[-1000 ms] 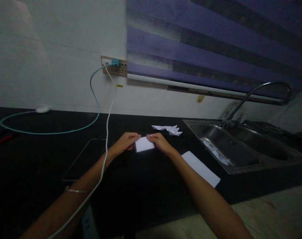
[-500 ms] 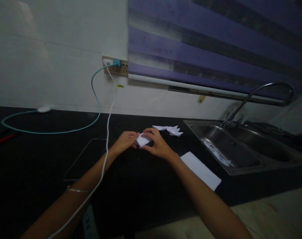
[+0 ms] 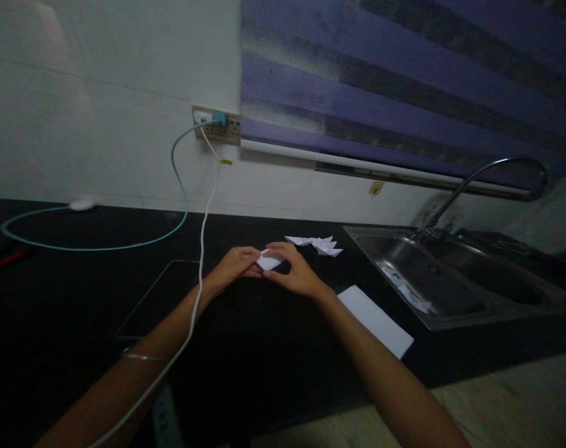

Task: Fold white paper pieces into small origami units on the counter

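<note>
A small folded piece of white paper (image 3: 270,261) is held between both hands, just above the black countertop (image 3: 245,373). My left hand (image 3: 236,264) pinches its left edge, thumb on top. My right hand (image 3: 296,269) grips the other side, its fingers over the far edge and its thumb at the near corner. Just beyond the right hand lie several folded paper boats (image 3: 324,246). To the right, partly behind my right forearm, rests a stack of white paper sheets (image 3: 379,320).
A steel double sink (image 3: 432,323) with a curved faucet (image 3: 464,183) is at the right; folded white paper lies along its left edge. A white cable (image 3: 203,249) from the wall socket (image 3: 218,124) crosses my left forearm. A teal cable (image 3: 101,249) loops across the counter.
The folded paper has turned slightly between my fingers and now shows a narrower, more pointed shape. Both hands stay at nearly the same place.
</note>
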Available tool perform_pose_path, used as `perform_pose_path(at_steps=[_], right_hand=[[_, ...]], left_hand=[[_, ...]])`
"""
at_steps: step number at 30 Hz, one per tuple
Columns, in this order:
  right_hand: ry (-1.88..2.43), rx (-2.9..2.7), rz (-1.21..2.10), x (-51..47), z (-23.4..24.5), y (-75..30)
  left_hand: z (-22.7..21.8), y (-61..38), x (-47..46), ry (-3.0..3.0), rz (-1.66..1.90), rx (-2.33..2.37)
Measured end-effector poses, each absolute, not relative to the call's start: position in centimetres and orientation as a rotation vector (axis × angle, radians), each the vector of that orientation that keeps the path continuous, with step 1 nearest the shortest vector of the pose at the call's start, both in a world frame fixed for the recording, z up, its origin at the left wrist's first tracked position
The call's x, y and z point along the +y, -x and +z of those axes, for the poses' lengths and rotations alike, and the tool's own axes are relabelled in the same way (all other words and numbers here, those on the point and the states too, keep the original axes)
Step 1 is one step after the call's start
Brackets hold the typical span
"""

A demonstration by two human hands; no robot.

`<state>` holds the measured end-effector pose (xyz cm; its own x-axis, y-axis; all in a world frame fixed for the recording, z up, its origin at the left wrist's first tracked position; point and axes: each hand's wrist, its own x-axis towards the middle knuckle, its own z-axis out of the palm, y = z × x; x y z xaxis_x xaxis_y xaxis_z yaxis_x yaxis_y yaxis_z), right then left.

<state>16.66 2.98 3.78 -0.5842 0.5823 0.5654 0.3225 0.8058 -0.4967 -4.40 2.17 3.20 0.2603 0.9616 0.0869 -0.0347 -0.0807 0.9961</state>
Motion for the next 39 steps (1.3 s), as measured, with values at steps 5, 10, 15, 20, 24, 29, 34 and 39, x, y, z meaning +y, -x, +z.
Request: perform_pose_path(at_steps=[5,10,15,20,24,29,34,39], right_hand=[[0.681,-2.232,0.513,3.3,3.5,-16.7],[0.689,-2.228,0.482,3.3,3.3,-16.5],[0.704,-2.199,0.464,3.3,3.3,-16.4],[0.673,-2.15,0.344,3.5,3.4,-16.4],[0.632,-2.099,0.271,3.3,4.0,-16.3],[0.706,-2.001,0.236,2.7,4.7,-16.2],[0.74,-1.959,0.282,2.9,4.3,-16.1],[0.775,-1.907,0.33,3.4,3.8,-16.0]], left_hand=[[3.2,4.5,2.1,-1.322,1.111,0.934],[2.9,4.4,2.2,-1.282,1.079,0.927],[2.7,4.2,2.4,-1.294,1.089,0.951],[2.5,4.3,2.4,-1.251,1.07,0.831],[2.5,4.4,2.2,-1.229,1.036,0.787],[2.6,3.9,2.2,-1.26,0.95,0.838],[3.7,2.8,1.4,-1.455,0.967,0.889],[4.5,1.8,0.3,-1.594,0.988,0.828]])
